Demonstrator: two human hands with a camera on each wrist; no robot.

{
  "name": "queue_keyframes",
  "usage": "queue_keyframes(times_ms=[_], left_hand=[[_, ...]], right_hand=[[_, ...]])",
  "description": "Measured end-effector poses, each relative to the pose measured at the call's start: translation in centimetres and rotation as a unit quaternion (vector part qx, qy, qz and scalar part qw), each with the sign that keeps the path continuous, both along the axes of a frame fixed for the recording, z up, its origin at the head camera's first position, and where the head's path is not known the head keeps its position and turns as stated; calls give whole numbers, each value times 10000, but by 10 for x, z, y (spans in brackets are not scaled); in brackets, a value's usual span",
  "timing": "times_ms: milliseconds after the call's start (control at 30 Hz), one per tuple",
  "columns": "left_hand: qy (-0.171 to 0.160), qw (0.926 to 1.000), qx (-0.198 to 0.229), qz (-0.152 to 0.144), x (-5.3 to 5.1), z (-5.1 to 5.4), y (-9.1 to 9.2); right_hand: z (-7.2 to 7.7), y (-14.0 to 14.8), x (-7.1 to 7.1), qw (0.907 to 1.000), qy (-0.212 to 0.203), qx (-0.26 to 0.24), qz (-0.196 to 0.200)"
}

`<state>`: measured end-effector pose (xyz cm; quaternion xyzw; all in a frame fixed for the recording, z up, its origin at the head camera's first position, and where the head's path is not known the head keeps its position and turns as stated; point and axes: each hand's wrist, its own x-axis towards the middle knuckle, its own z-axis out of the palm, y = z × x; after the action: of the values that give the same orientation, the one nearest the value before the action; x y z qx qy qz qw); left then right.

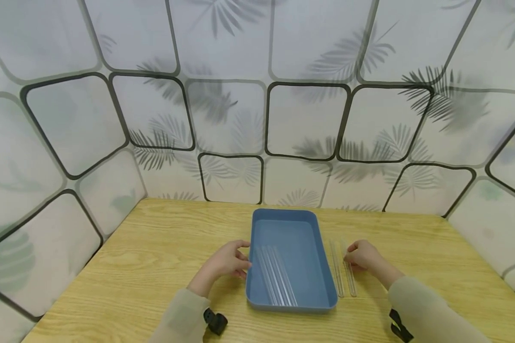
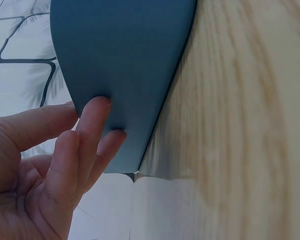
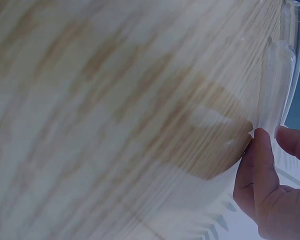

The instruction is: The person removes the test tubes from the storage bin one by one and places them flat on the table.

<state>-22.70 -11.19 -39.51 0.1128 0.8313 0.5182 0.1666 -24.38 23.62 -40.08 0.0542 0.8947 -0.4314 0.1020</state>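
The left hand point(image 1: 228, 261) is placed palm inward, its loosely spread fingers pressed against one long wall of the blue rectangular tray point(image 1: 293, 238). By the right hand point(image 1: 364, 257), the outer clear slender tube point(image 1: 351, 281) of two beside the tray is pinched and partly covered. Further clear tubes point(image 1: 276, 276), not surely countable, are contained inside. The yellowish wood-grain table point(image 1: 171, 233) is backed by leaf-patterned white panels point(image 1: 304, 124).

Two clear, round-ended tubes point(image 1: 337, 276) are side by side just right of a blue tray point(image 1: 304, 252) holding perhaps four others point(image 1: 278, 281).
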Motion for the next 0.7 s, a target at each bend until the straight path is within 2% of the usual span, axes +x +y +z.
queue_keyframes(times_ms=[700], left_hand=[[23, 9999, -131, 11, 2, 2, 1]], right_hand=[[0, 1, 1, 10000, 26, -65, -33]])
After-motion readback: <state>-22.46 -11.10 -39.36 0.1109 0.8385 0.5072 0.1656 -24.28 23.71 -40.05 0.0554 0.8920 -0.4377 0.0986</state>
